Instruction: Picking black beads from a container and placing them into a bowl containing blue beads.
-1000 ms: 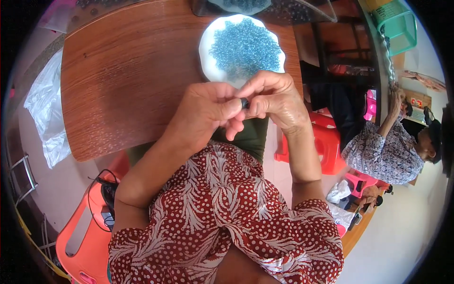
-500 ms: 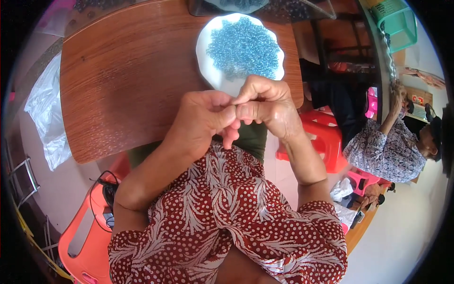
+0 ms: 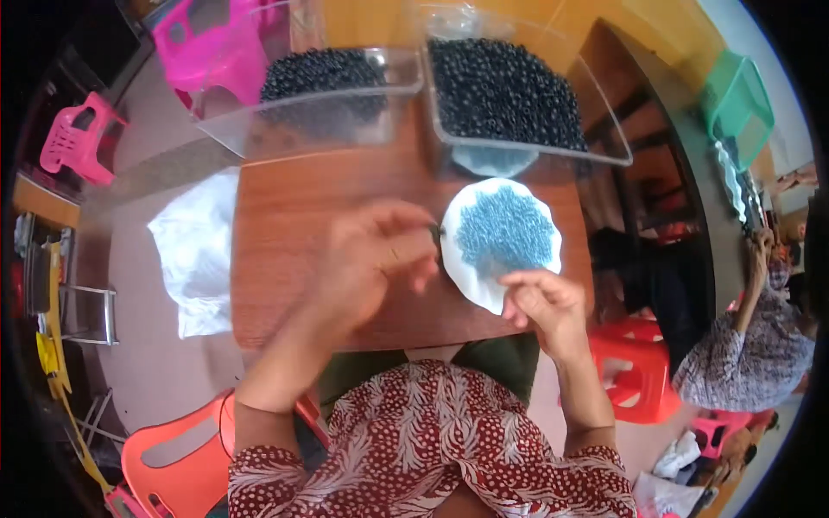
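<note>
A white scalloped plate [image 3: 459, 278] heaped with small blue beads [image 3: 505, 229] sits on a brown wooden table [image 3: 302, 216]. My left hand [image 3: 371, 259] hovers over the table just left of the plate. It is blurred, and its fingertips pinch a small dark piece at the plate's left rim. My right hand [image 3: 544, 306] is at the plate's near edge with its fingers curled together; I see nothing in them. The two hands are apart.
Two clear plastic tubs of dark beads [image 3: 319, 82] [image 3: 505, 86] stand at the table's far side. A white plastic bag [image 3: 194, 250] lies left of the table. An orange chair [image 3: 173, 457], a red stool [image 3: 639, 367] and pink chairs [image 3: 216, 43] surround it. Another person [image 3: 743, 354] sits at right.
My hands, pinched together near my body before, have separated. The left went out over the table to the plate's left rim, the right to its near edge. The view tilted upward.
</note>
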Demonstrator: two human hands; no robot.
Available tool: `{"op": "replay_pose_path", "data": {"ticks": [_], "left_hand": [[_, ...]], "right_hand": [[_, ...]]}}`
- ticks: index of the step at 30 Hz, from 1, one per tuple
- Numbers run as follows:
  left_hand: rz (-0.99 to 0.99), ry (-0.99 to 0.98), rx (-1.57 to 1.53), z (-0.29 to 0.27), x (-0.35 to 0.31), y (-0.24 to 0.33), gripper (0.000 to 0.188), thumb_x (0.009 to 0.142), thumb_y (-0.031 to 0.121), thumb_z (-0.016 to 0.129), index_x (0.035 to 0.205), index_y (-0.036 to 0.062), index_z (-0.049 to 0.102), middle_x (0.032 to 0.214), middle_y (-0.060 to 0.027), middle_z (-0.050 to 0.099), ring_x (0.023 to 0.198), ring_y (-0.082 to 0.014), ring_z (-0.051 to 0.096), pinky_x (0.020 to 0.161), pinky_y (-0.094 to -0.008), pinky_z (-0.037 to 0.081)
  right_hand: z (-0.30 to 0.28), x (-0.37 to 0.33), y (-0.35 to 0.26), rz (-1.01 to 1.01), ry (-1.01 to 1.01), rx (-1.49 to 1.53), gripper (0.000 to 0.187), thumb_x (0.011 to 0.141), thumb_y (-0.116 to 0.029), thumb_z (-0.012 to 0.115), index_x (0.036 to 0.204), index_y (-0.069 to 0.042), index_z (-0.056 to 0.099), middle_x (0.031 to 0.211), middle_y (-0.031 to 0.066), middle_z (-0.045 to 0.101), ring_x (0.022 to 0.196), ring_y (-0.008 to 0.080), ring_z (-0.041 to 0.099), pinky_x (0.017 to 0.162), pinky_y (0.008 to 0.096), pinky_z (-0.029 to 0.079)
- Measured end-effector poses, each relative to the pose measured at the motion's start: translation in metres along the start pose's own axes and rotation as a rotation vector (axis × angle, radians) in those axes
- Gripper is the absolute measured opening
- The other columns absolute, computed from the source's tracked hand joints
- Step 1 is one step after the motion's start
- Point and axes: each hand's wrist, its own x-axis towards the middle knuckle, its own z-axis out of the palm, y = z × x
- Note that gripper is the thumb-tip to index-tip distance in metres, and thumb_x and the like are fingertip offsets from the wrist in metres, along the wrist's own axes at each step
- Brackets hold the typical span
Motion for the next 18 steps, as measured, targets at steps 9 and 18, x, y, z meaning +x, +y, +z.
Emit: {"op": "replay_pose_path", "data": {"ticks": [9, 18], "left_hand": [[0.691, 0.470, 1.130, -0.110, 0.140, 0.164, 0.026, 0.074, 0.016, 0.067, 0.096, 0.0026, 0.064, 0.083, -0.0031, 0.063, 0.067, -0.0076, 0.055, 0.061, -0.0217, 0.042], [1.196, 0.353, 1.271, -0.028, 0.102, 0.070, 0.033, 0.073, 0.007, 0.064, 0.105, 0.0004, 0.058, 0.098, -0.0113, 0.061, 0.091, -0.0203, 0.057, 0.079, -0.0302, 0.044]], "right_hand": [[-0.006, 0.020, -0.018, -0.041, 0.146, -0.222, 0.015, 0.082, -0.002, 0.057, 0.095, 0.001, 0.064, 0.071, 0.0020, 0.061, 0.060, 0.0048, 0.052, 0.052, 0.0162, 0.040], [-0.038, 0.018, 0.007, -0.188, 0.188, -0.529, 0.012, 0.077, 0.000, 0.062, 0.088, 0.002, 0.065, 0.082, 0.0061, 0.062, 0.073, 0.0135, 0.056, 0.068, 0.0245, 0.046]]}}
